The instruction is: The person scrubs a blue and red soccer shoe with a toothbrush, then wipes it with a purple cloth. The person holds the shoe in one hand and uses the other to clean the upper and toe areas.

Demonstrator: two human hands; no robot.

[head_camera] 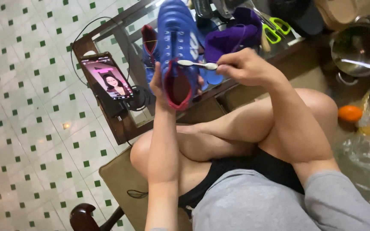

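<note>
With the left hand [161, 87] clamped round the heel of the blue shoe [176, 47] held above the glass worktop [120, 38] and the right hand [245, 66] pinching a white toothbrush [195, 64] at its opening, a slack grip could drop the shoe onto the phone [106, 76].

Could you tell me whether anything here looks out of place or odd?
Mildly, yes. The right hand holds a white toothbrush against the blue football boot gripped by the left hand, an unusual tool for a shoe. An orange also sits loose on the floor beside a steel pot. Nothing looks spilled or broken.
</note>
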